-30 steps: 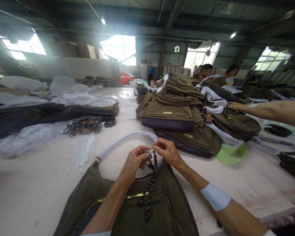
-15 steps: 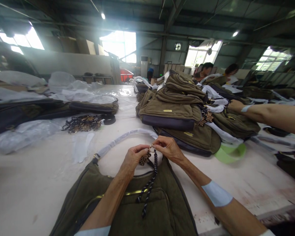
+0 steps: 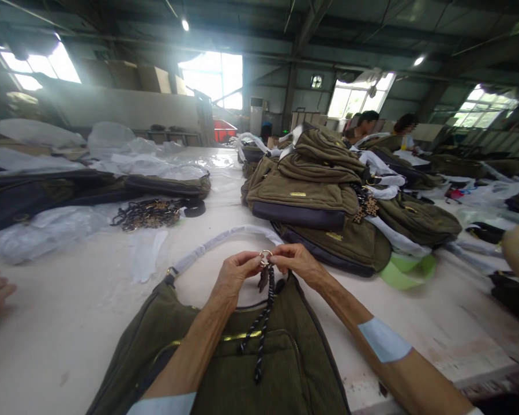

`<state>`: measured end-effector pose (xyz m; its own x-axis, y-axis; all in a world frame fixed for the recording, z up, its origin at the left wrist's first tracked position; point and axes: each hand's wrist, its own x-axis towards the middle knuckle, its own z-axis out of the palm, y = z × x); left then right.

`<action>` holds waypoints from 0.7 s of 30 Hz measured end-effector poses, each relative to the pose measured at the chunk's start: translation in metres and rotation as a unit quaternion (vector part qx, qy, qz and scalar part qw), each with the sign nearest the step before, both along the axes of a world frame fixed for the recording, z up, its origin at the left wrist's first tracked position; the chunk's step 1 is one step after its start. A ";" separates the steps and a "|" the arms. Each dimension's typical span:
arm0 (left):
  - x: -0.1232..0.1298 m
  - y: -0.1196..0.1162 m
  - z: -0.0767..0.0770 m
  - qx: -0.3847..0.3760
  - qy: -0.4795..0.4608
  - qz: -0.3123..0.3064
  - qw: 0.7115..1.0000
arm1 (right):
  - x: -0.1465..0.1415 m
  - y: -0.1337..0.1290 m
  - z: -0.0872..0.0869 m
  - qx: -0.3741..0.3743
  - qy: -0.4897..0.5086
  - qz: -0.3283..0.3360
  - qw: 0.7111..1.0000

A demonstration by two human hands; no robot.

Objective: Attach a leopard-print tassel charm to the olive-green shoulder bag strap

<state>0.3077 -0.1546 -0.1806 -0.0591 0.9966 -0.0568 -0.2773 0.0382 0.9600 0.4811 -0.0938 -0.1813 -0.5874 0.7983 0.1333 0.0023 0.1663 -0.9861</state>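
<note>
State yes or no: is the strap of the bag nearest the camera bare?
No, the strap of the olive bag is wrapped in white material.

Pale table (image 3: 60, 334) — on it an olive bag (image 3: 237, 380), piled bags (image 3: 307, 185), plastic (image 3: 56, 231), charms (image 3: 149, 214), green strip (image 3: 409, 272).

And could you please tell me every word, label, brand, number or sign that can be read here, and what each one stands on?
No text can be read.
Gold-coloured rectangular plate on a stacked olive fabric bag: too small and blurred.
Second gold-coloured plate on the olive bag beneath it: likewise unreadable.
Tiny green lit spot in the background, perhaps a sign: too small.
Olive-green ribbed fabric bag in the foreground: no lettering visible.
</note>
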 end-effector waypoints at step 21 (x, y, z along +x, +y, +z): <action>0.007 -0.002 0.004 -0.013 0.039 -0.058 0.997 | -0.002 -0.001 -0.001 -0.043 0.040 -0.055 0.997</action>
